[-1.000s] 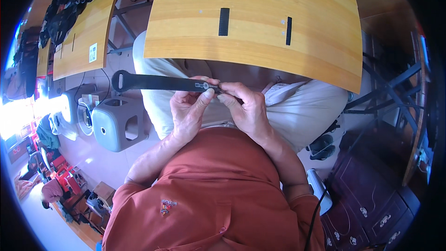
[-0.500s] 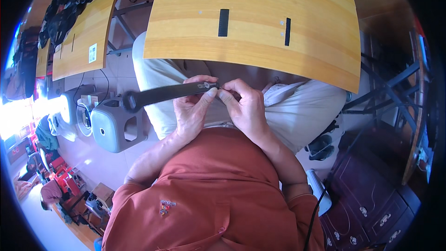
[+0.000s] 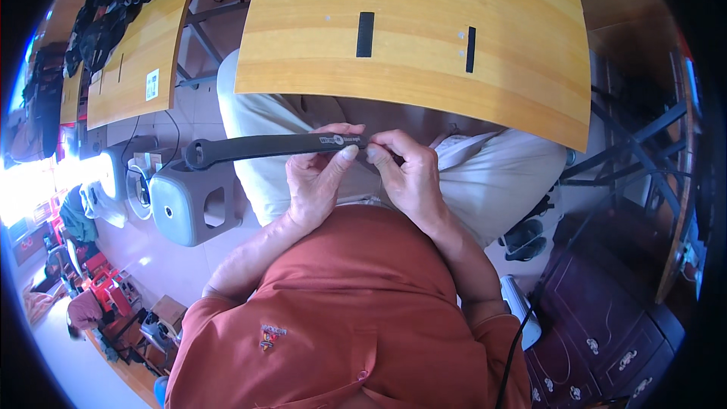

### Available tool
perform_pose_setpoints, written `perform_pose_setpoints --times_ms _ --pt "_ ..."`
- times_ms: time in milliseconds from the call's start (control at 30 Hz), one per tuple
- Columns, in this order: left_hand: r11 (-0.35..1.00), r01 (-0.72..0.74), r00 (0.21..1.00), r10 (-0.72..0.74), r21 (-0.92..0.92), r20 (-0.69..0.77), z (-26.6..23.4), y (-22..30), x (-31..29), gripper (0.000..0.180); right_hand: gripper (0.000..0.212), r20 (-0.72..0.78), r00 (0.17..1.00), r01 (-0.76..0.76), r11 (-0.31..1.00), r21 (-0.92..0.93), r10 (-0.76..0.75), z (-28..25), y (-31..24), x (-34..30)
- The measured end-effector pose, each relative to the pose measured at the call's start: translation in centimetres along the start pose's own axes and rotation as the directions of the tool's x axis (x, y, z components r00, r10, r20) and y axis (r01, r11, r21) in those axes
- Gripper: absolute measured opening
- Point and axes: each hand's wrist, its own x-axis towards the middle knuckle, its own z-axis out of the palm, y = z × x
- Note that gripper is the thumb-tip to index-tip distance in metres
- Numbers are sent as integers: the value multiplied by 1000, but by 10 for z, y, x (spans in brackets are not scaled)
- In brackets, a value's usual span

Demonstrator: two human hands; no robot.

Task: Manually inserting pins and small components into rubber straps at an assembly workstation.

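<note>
A long black strap [image 3: 265,146] with pale print and a round looped end stretches out to the left over my lap. Close to its printed end, my left hand [image 3: 318,182] pinches it between thumb and fingers. My right hand [image 3: 410,176] is closed at that same end, thumb and forefinger pressed together on its tip; the fingers partly hide the tip. On the table in front lie a wider black strip [image 3: 365,35] and a narrower black strip [image 3: 471,50].
The wooden table [image 3: 303,60] has several dark pieces along its far edge. To my left stands a grey stool [image 3: 182,208], with a second wooden table [image 3: 136,68] beyond it. A dark red cabinet [image 3: 598,318] is at the right. A black cable [image 3: 522,322] hangs beside my right arm.
The strap has swung closer to level, its looped end rising and shifting left. My hands have moved slightly right, and both still hold the printed end.
</note>
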Motion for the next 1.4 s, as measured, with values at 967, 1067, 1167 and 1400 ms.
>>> perform_pose_setpoints --times_ms 967,1067,1167,1400 --pt "976 89 992 -104 -200 -65 -9 -5 2 32 15 -24 980 194 978 -75 -196 -5 -15 -6" --pt "976 98 992 -112 -195 -65 -9 -5 2 32 14 -25 979 201 976 -82 -203 -5 -15 -6" --pt "977 101 991 -115 -188 -66 -9 -5 2 32 14 -34 974 218 970 -110 -222 -6 -15 -7" --pt "978 103 992 -115 -179 -56 -10 -6 1 33 14 -59 966 243 961 -132 -252 -7 -13 -8"
